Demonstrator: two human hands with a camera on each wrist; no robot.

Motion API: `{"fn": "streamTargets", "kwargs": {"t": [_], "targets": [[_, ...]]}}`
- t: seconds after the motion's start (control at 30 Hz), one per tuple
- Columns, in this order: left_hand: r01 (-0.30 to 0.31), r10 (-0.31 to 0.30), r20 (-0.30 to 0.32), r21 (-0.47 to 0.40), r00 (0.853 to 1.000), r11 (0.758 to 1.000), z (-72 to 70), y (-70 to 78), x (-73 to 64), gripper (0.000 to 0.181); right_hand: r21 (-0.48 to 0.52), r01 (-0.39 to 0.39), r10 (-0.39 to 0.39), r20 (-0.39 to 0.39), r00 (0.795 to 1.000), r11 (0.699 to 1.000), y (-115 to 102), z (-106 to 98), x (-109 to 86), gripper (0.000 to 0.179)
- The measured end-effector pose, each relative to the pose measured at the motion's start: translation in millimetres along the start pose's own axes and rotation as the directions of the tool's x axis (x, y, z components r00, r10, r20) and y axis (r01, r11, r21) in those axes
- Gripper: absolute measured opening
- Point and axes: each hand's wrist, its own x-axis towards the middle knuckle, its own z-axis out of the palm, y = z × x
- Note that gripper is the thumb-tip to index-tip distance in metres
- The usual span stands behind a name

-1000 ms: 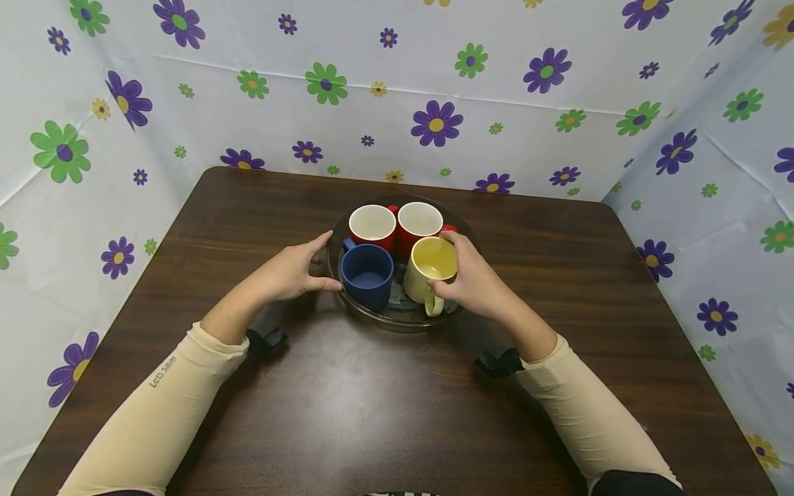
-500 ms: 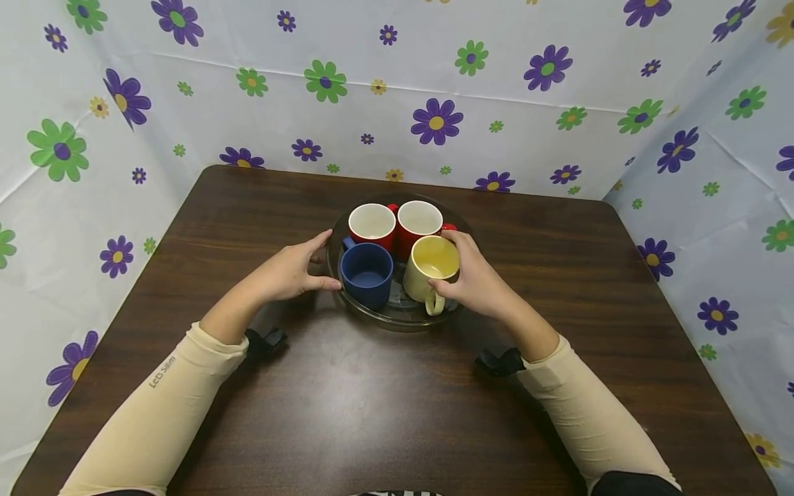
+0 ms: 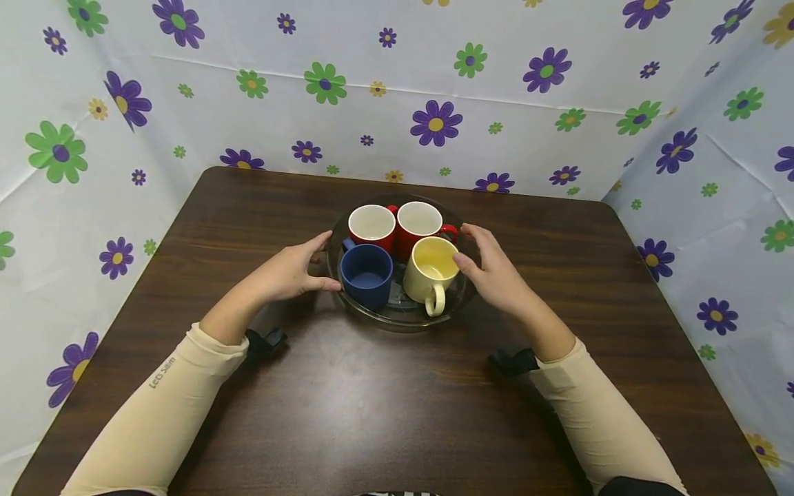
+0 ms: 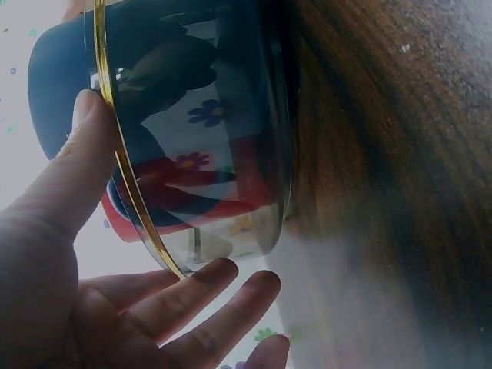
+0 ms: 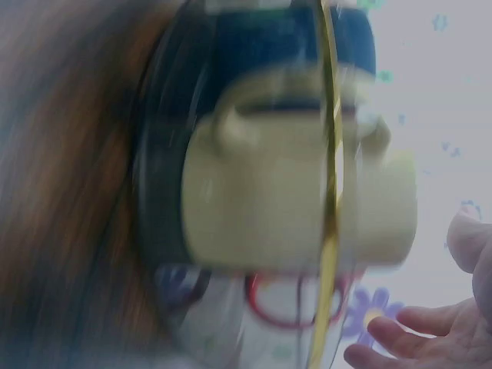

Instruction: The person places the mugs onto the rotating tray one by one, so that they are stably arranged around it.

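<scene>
A round see-through bowl (image 3: 397, 324) with a gold-coloured rim (image 4: 141, 207) stands on the table. Inside it are a blue mug (image 3: 367, 275), a yellow mug (image 3: 428, 275) and two red mugs with white insides, the left red mug (image 3: 372, 222) and the right red mug (image 3: 420, 219). My left hand (image 3: 291, 272) rests against the bowl's left side, thumb at the rim and fingers spread along the outside. At the right, my right hand (image 3: 499, 275) hangs beside the yellow mug with fingers spread, holding nothing; the right wrist view shows its fingertips apart from the bowl.
The dark wooden table (image 3: 384, 413) carries the bowl near its back edge. Flower-patterned white cloth (image 3: 372, 62) hangs behind and along both sides. A black strap (image 3: 267, 342) is on the left wrist, and another strap (image 3: 513, 361) on the right.
My right hand has let go of the yellow mug and moved off to the right. The mug stays in the bowl, its handle toward the front. The left hand has not moved.
</scene>
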Motion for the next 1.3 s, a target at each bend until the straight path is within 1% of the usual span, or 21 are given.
{"fn": "streamTargets", "kwargs": {"t": [0.07,0.1,0.2,0.3,0.37,0.47,0.67,0.8,1.0,1.13,1.3], "targets": [[0.003,-0.003,0.009,0.000,1.000,1.000,-1.1,1.0,-1.0,0.112,-0.009,-0.033,0.033,-0.001,0.999,0.999,9.8,-5.3,0.9,0.063],[0.004,-0.004,0.012,0.004,1.000,1.000,-1.8,1.4,-1.5,0.112,-0.016,-0.054,0.054,0.015,0.998,0.998,14.8,-7.4,1.3,0.063],[-0.001,0.000,0.018,0.019,1.000,1.000,-4.3,3.3,-3.2,0.110,-0.040,-0.123,0.126,0.115,0.985,0.992,25.6,-10.9,0.9,0.064],[-0.011,0.011,0.009,0.042,1.000,0.999,-6.5,5.5,-4.8,0.106,-0.085,-0.134,0.150,0.224,0.963,0.987,32.0,-10.8,-0.7,0.069],[-0.014,0.014,-0.004,0.053,1.000,0.998,-8.0,7.4,-5.8,0.103,-0.101,-0.124,0.146,0.253,0.956,0.987,33.0,-10.2,-1.6,0.072],[-0.018,0.019,-0.018,0.059,1.000,0.998,-9.2,9.4,-6.8,0.098,-0.108,-0.116,0.140,0.256,0.957,0.987,32.3,-9.2,-2.3,0.076],[-0.041,0.044,-0.037,0.079,0.998,0.996,-10.5,13.8,-7.0,0.089,-0.102,-0.141,0.163,0.255,0.953,0.985,32.1,-8.2,-4.0,0.082],[-0.067,0.071,-0.059,0.078,0.996,0.995,-9.4,18.8,-5.7,0.091,-0.099,-0.138,0.158,0.245,0.956,0.986,33.3,-8.0,-4.3,0.082],[-0.106,0.115,-0.077,0.109,0.990,0.988,-0.8,25.8,-3.2,0.097,-0.104,-0.147,0.168,0.240,0.956,0.984,32.8,-7.3,-4.1,0.083],[-0.106,0.117,-0.092,0.114,0.989,0.988,2.7,30.6,-3.9,0.096,-0.104,-0.154,0.174,0.238,0.955,0.983,32.2,-7.0,-4.8,0.083],[-0.075,0.087,-0.105,0.120,0.991,0.990,7.1,34.9,-5.3,0.095,-0.111,-0.152,0.174,0.235,0.956,0.982,34.1,-6.9,-5.9,0.083]]}}
